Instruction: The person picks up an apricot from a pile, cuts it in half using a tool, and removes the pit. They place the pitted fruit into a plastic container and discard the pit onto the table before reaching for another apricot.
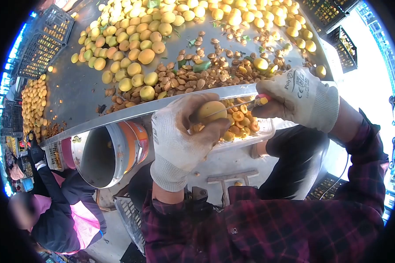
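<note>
My left hand (184, 131), in a white work glove with a stained palm, grips a yellow apricot (213, 112) between thumb and fingers. My right hand (289, 98), gloved alike, is closed around the red and yellow handle of a thin-shafted screwdriver (262, 100). Its metal shaft points left and overlaps the apricot in this view. Just beneath both hands, a pale plastic crate (267, 130) holds opened apricot pieces (240, 119).
A metal table (186, 37) bears whole apricots (136, 33) and a heap of brown pits (180, 79) along its raised edge. A large bucket (118, 151) lies tilted below. Black crates (46, 41) stand around. Another person (66, 210) sits at lower left.
</note>
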A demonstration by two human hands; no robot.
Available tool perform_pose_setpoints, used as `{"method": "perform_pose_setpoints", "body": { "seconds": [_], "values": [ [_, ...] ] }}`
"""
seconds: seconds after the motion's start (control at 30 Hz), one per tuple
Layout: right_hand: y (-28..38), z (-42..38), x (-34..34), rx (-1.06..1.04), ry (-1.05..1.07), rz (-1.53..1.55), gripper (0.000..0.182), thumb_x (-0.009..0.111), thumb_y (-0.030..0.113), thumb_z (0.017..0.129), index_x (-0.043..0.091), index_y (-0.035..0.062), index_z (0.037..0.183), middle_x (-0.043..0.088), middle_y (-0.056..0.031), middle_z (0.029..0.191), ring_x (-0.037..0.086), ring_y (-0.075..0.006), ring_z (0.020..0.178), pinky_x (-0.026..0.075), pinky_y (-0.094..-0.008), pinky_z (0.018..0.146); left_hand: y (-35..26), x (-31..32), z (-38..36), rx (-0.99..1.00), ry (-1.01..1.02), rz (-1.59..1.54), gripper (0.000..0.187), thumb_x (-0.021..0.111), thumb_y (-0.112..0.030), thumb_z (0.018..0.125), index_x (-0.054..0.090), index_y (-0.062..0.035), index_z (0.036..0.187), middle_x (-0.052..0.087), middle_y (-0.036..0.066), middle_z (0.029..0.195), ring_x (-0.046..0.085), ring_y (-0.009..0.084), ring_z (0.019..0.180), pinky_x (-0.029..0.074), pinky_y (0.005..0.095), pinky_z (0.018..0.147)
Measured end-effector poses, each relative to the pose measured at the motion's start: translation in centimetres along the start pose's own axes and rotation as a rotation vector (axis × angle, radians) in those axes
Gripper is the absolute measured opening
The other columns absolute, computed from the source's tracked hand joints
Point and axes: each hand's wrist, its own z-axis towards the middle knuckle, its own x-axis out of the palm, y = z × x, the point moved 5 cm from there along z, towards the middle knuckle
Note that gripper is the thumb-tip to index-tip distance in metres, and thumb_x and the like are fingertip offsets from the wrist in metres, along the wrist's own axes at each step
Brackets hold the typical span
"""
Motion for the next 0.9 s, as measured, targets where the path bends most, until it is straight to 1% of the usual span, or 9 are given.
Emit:
{"method": "perform_pose_setpoints", "body": {
  "seconds": [0.17,0.3,0.43,0.5,0.6,0.7,0.77,0.83,0.9],
  "values": [
    [0.6,-0.1,-1.7,-0.015,0.02,-0.114,0.038,0.066,0.052,0.089,0.061,0.0149,0.096,0.061,-0.0057,0.066,0.064,-0.0247,0.057,0.049,-0.0369,0.052,0.0,0.6,-0.2,-0.164,0.079,-0.052,0.036,0.073,0.006,0.071,0.07,0.0079,0.106,0.068,0.004,0.083,0.059,0.0076,0.068,0.047,0.0214,0.062],
    [0.0,-0.5,-1.8,-0.098,-0.012,-0.114,0.039,0.068,0.052,0.088,0.061,0.0146,0.096,0.062,-0.0063,0.067,0.065,-0.0254,0.059,0.049,-0.0362,0.052,-0.1,1.0,-0.1,-0.047,0.086,-0.042,0.035,0.072,0.008,0.071,0.07,0.0087,0.106,0.068,0.005,0.084,0.059,0.0072,0.068,0.047,0.0212,0.061],
    [-0.4,-0.8,-1.1,-0.096,-0.05,-0.043,0.038,0.068,0.051,0.088,0.061,0.0139,0.095,0.062,-0.0068,0.067,0.065,-0.0267,0.061,0.049,-0.0364,0.054,-0.4,1.4,-0.2,-0.167,0.114,-0.14,0.037,0.071,0.01,0.07,0.07,0.0096,0.106,0.069,0.006,0.086,0.061,0.0091,0.072,0.049,0.0221,0.065],
    [-0.9,-0.8,0.1,0.041,0.177,0.171,0.035,0.079,0.03,0.083,0.063,0.0084,0.106,0.063,-0.0079,0.078,0.065,-0.027,0.072,0.048,-0.0367,0.065,-0.4,1.6,-0.2,-0.221,0.121,-0.21,0.037,0.071,0.011,0.069,0.07,0.01,0.107,0.069,0.007,0.087,0.062,0.0099,0.075,0.05,0.0225,0.066],
    [-0.6,-0.9,-0.3,0.0,0.164,0.153,0.036,0.079,0.028,0.084,0.064,0.0051,0.108,0.065,-0.0091,0.079,0.065,-0.0276,0.071,0.049,-0.0363,0.064,-0.2,1.8,-0.3,-0.245,0.11,-0.229,0.039,0.07,0.011,0.068,0.07,0.0102,0.108,0.069,0.009,0.091,0.063,0.0116,0.079,0.051,0.0232,0.069],
    [-0.3,-1.0,-1.4,-0.034,0.069,0.037,0.032,0.066,0.042,0.093,0.063,0.0103,0.097,0.063,-0.0101,0.071,0.066,-0.0297,0.067,0.051,-0.0396,0.061,-0.2,1.8,-0.2,-0.173,0.134,-0.172,0.043,0.069,0.011,0.07,0.068,0.0109,0.112,0.07,0.011,0.096,0.065,0.0137,0.083,0.053,0.0239,0.074],
    [0.1,-0.7,-1.5,-0.03,0.005,0.105,0.032,0.066,0.041,0.094,0.063,0.0096,0.096,0.063,-0.0104,0.072,0.066,-0.0301,0.067,0.051,-0.0401,0.061,-0.6,1.6,-0.4,-0.222,0.104,-0.461,0.043,0.067,0.005,0.075,0.065,0.0124,0.117,0.071,0.013,0.099,0.068,0.0179,0.086,0.054,0.027,0.081],
    [-0.2,-0.4,-0.6,0.048,-0.008,0.348,0.033,0.066,0.04,0.094,0.065,0.0076,0.097,0.063,-0.0118,0.071,0.065,-0.0318,0.066,0.05,-0.0413,0.059,-0.7,1.6,-0.2,-0.171,0.06,-0.528,0.042,0.066,0.002,0.077,0.064,0.0133,0.118,0.071,0.015,0.1,0.069,0.0196,0.088,0.055,0.0287,0.084],
    [0.8,-0.6,0.3,0.103,-0.085,0.509,0.028,0.066,0.028,0.095,0.066,0.0043,0.11,0.067,-0.0137,0.083,0.067,-0.0288,0.075,0.051,-0.0375,0.065,-0.7,1.6,-0.3,-0.105,-0.001,-0.601,0.042,0.063,-0.011,0.085,0.062,0.0141,0.119,0.07,0.017,0.107,0.068,0.0232,0.098,0.053,0.0337,0.092]
  ]
}}
